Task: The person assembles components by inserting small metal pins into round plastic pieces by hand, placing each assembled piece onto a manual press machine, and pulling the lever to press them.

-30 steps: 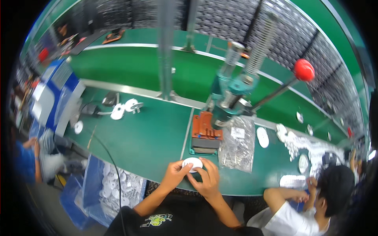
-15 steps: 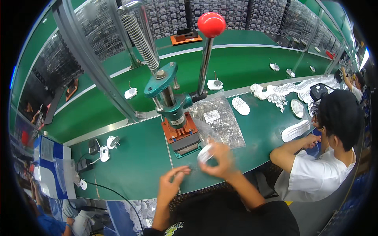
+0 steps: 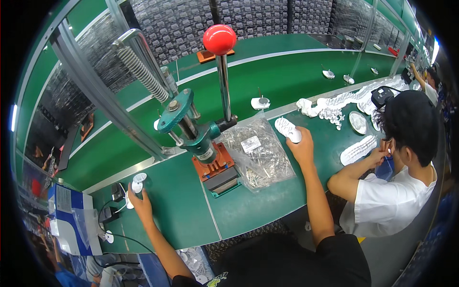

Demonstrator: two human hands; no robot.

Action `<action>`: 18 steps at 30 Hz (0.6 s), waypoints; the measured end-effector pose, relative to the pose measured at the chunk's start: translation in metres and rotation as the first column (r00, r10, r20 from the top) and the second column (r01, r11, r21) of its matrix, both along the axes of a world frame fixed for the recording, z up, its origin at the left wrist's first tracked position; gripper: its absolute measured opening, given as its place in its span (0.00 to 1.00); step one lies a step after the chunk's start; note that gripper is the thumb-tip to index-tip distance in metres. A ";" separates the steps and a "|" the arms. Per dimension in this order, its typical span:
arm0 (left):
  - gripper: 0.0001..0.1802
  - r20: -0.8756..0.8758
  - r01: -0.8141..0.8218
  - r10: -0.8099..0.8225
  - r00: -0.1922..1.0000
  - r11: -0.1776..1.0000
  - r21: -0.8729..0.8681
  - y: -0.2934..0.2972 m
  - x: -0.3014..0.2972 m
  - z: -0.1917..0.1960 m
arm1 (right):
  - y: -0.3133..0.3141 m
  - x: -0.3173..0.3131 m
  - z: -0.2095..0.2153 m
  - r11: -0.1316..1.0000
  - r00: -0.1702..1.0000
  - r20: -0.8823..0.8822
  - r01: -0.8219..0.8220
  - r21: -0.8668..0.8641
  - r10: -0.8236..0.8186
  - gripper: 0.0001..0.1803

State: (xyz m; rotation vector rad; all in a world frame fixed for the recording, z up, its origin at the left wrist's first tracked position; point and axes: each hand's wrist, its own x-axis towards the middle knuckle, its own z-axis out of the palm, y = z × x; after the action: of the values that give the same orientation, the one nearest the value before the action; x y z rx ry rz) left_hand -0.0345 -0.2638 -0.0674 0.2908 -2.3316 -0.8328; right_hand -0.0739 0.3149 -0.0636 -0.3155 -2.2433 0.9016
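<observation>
On the left side of the bench, my left hand (image 3: 140, 206) has its thumb and forefinger on either side of a white round part (image 3: 138, 179). A white oval part with a cable lies partly behind those fingers. Stretched out to the right, my right hand (image 3: 301, 147) grips a white disc (image 3: 295, 137) at the near end of a row of overlapping white discs (image 3: 284, 125). Between my arms stands a green hand press (image 3: 198, 138) with a red ball on its lever and an orange base (image 3: 214, 160).
A clear bag of small metal parts (image 3: 267, 167) lies right of the press. A co-worker in a white shirt (image 3: 389, 201) sits at the right, near more white parts (image 3: 358, 149) and a bowl (image 3: 357, 122). A blue-and-white box (image 3: 71, 220) stands at the left end.
Both hands have parted from in front of the press. My left hand has moved far left to the round part; my right hand has moved forward and right to the disc row.
</observation>
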 end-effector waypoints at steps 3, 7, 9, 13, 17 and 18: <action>0.36 -0.053 -0.032 0.027 0.998 0.994 -0.107 -0.013 -0.012 -0.005 | 0.007 -0.004 -0.007 1.000 1.000 -0.015 -0.011 0.016 0.011 0.27; 0.35 0.006 0.013 -0.011 1.000 0.947 -0.321 -0.025 -0.033 0.007 | 0.007 -0.009 -0.007 0.998 0.999 -0.051 0.009 0.055 -0.006 0.27; 0.34 0.107 0.037 0.006 0.994 0.920 -0.390 -0.015 -0.037 0.004 | 0.006 -0.010 -0.007 0.997 0.998 -0.056 0.017 0.072 -0.013 0.27; 0.27 0.196 0.062 0.038 0.980 0.877 -0.477 -0.002 -0.039 -0.005 | 0.001 -0.009 -0.003 0.994 0.999 -0.040 0.032 0.105 -0.028 0.28; 0.20 0.195 0.063 0.021 0.981 0.909 -0.411 0.002 -0.034 0.001 | 0.003 -0.011 -0.005 0.991 0.998 -0.047 0.047 0.125 -0.041 0.30; 0.19 0.185 0.061 0.018 0.983 0.910 -0.409 0.001 -0.032 0.000 | 0.005 -0.009 -0.006 0.991 0.998 -0.046 0.042 0.126 -0.037 0.30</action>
State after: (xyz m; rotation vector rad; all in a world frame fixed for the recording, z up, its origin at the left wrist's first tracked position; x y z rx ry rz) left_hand -0.0664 -0.2623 -0.0673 0.1628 -2.6173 -0.3106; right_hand -0.0832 0.3194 -0.0693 -0.2787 -2.2345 0.7344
